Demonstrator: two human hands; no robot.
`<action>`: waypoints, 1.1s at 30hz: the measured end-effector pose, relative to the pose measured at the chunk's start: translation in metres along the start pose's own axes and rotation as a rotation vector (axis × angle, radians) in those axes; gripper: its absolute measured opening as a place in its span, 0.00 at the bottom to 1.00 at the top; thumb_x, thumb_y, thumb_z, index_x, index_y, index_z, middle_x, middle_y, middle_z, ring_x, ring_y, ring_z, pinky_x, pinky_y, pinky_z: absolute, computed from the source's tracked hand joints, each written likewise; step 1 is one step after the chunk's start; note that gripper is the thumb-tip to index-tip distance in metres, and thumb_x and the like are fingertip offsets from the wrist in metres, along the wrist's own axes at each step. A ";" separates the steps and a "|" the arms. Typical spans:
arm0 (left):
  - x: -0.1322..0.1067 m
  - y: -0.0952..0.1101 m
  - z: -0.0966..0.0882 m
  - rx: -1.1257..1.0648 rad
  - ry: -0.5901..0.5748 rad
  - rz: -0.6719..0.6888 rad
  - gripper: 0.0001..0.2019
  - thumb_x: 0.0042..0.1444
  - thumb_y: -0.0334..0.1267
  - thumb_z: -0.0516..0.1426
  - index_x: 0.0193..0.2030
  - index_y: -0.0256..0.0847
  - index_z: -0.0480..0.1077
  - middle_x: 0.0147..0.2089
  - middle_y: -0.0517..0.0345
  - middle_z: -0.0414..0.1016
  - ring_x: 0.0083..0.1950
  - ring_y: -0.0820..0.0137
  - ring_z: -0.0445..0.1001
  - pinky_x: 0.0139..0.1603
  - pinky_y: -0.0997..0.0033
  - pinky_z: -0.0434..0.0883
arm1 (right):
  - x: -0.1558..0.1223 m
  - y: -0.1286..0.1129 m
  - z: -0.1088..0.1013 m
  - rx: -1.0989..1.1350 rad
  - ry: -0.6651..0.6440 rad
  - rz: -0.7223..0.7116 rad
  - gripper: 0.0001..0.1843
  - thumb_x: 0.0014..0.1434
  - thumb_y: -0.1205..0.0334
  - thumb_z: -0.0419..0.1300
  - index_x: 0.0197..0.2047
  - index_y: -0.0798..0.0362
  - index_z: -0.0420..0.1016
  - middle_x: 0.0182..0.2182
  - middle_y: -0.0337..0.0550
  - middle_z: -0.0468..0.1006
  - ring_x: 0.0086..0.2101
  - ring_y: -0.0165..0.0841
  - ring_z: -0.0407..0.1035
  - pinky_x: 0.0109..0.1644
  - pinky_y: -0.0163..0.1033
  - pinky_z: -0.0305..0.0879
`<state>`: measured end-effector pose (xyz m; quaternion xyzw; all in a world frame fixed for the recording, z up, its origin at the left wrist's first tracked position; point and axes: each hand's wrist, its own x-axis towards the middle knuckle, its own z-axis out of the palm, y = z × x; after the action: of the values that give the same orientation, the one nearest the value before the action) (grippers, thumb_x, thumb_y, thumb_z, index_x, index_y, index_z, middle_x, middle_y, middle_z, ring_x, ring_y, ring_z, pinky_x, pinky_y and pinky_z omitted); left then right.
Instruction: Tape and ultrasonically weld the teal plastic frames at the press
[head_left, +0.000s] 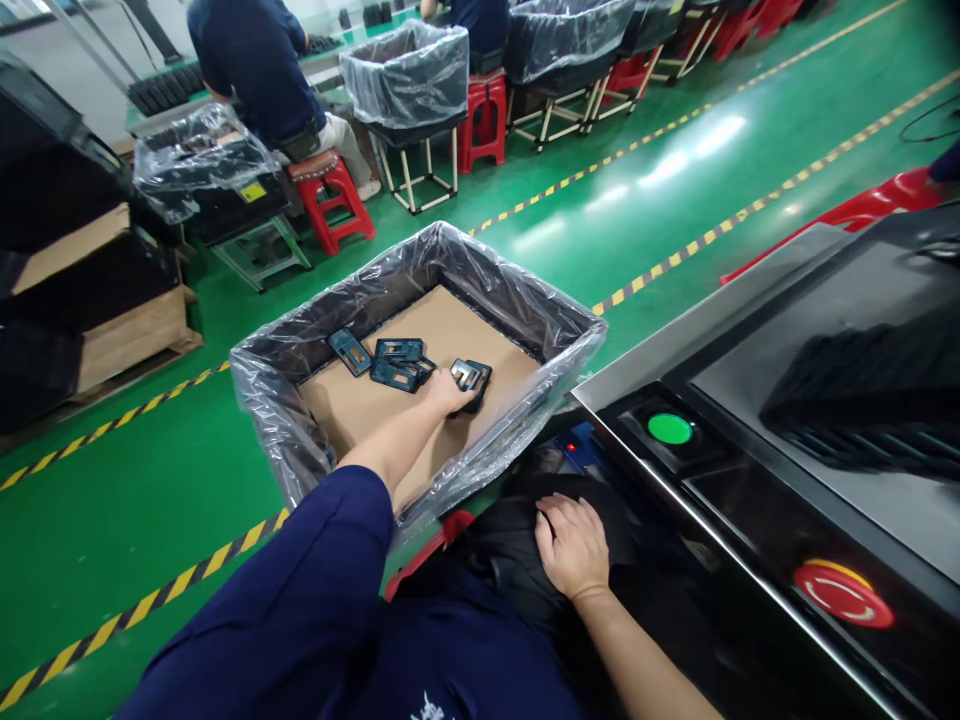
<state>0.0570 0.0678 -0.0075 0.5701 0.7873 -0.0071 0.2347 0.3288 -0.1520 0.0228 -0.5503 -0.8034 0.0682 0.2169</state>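
Observation:
My left hand (445, 392) reaches into a plastic-lined bin (300, 350) on my left and is closed on a small dark frame-like part (472, 378), held just above or on the brown cardboard floor (450, 320). Three similar dark parts (397, 362) lie on the cardboard a little further left. My right hand (574, 545) rests flat on my dark-clothed lap, fingers stretched out and holding nothing.
A black machine (787, 420) with a green button (670, 428) and a red stop button (844, 592) stands to my right. Across the green floor, a seated person (259, 70) works at a bench among red stools (334, 195) and more lined bins (409, 75).

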 end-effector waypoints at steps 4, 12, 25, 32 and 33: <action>0.008 0.035 0.015 -0.054 0.025 -0.101 0.49 0.44 0.67 0.60 0.64 0.32 0.54 0.63 0.31 0.61 0.65 0.51 0.63 0.61 0.60 0.64 | 0.001 0.002 0.000 -0.016 -0.001 -0.016 0.12 0.65 0.61 0.51 0.41 0.52 0.75 0.40 0.44 0.80 0.47 0.40 0.71 0.62 0.50 0.53; 0.015 0.022 0.012 0.005 0.143 -0.066 0.23 0.63 0.46 0.47 0.61 0.36 0.59 0.65 0.37 0.61 0.66 0.54 0.60 0.64 0.56 0.59 | -0.004 0.007 -0.001 -0.017 -0.015 0.000 0.12 0.64 0.60 0.51 0.42 0.52 0.75 0.41 0.44 0.80 0.48 0.40 0.71 0.62 0.50 0.53; 0.044 -0.093 -0.060 0.277 -0.065 0.127 0.31 0.52 0.37 0.63 0.63 0.40 0.61 0.67 0.41 0.59 0.69 0.51 0.55 0.65 0.48 0.60 | 0.003 0.007 0.003 -0.004 -0.028 -0.026 0.11 0.63 0.60 0.52 0.42 0.52 0.75 0.41 0.45 0.80 0.48 0.41 0.71 0.62 0.50 0.52; 0.020 -0.091 -0.056 0.342 -0.156 0.219 0.19 0.62 0.43 0.57 0.57 0.39 0.67 0.59 0.48 0.68 0.58 0.59 0.69 0.58 0.49 0.68 | 0.003 0.005 0.001 -0.008 -0.031 -0.005 0.11 0.63 0.61 0.53 0.42 0.52 0.76 0.41 0.45 0.80 0.48 0.40 0.71 0.63 0.50 0.52; 0.014 -0.092 -0.056 0.344 -0.172 0.224 0.18 0.62 0.43 0.57 0.57 0.39 0.67 0.59 0.48 0.68 0.58 0.60 0.69 0.57 0.49 0.69 | 0.003 0.004 0.001 -0.007 -0.035 0.002 0.11 0.63 0.61 0.53 0.42 0.52 0.76 0.41 0.45 0.80 0.48 0.40 0.71 0.63 0.49 0.52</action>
<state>-0.0498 0.0639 0.0137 0.6829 0.6833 -0.1639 0.1997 0.3310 -0.1478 0.0209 -0.5507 -0.8067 0.0751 0.2008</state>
